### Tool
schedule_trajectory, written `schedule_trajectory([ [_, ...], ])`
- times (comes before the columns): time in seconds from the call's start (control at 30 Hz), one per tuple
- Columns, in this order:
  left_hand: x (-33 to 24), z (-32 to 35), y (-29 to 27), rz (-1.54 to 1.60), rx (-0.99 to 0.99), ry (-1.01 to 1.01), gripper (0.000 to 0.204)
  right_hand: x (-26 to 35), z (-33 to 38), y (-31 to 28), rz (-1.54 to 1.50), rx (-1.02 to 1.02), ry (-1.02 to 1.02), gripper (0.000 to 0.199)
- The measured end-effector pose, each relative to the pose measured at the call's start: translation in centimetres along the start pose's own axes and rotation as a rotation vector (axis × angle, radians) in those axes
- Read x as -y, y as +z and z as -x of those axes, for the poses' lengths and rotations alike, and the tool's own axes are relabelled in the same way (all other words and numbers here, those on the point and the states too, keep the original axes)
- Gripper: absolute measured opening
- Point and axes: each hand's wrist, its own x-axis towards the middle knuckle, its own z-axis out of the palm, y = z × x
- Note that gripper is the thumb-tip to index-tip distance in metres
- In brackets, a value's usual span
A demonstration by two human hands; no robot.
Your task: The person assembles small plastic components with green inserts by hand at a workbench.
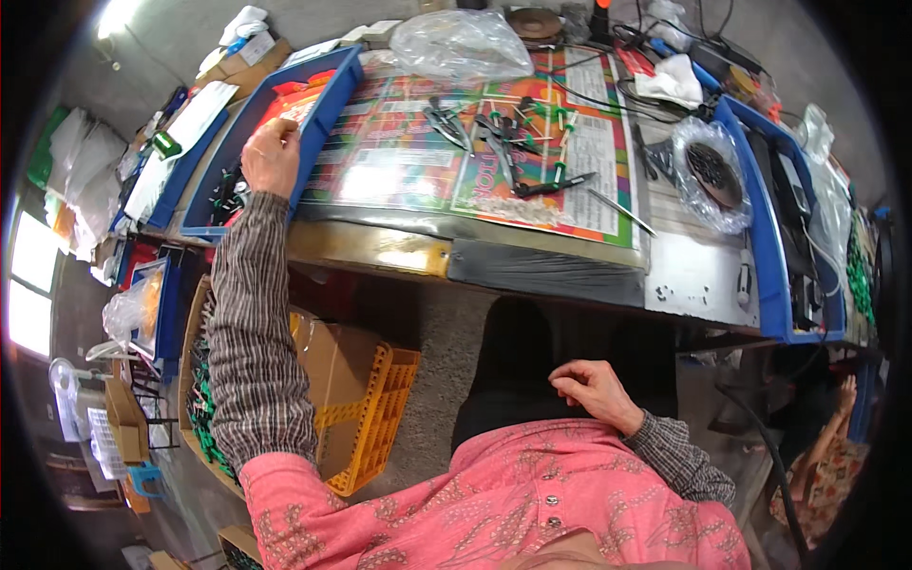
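Note:
My left hand [271, 157] reaches over a long blue bin [328, 112] at the left of the bench. Its fingers are bent together in a pinch; anything between them is too small or hidden to make out. Red and orange packets [290, 100] lie in the far half of that bin, and small dark and green parts [226, 195] in the near half. Close to my body, at waist height above my lap, my right hand [600, 391] is loosely curled with nothing visible in it.
Pliers [448, 123], green-and-black parts [560, 142] and a thin metal rod [622, 211] lie on the colourful bench sheet [399, 171]. A bagged reel [712, 176] and another blue bin [774, 228] stand right. Below are a cardboard box [347, 370] and yellow crate [385, 418]. Someone sits at right.

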Motion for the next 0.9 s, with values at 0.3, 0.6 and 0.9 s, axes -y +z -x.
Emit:
schedule_trajectory([
  [0.3,-13.3,7.4,2.2,0.594,0.359,0.085,0.014,0.0,0.4,-0.5,0.026,-0.011,-0.047,0.021],
  [0.6,-20.8,7.9,4.2,0.675,0.444,0.189,0.013,0.0,0.3,-0.6,0.037,-0.022,-0.078,0.021],
  [0.9,-24.9,9.1,6.3,0.454,0.402,0.515,0.021,-0.7,0.1,-0.8,0.052,-0.012,-0.087,0.022],
])
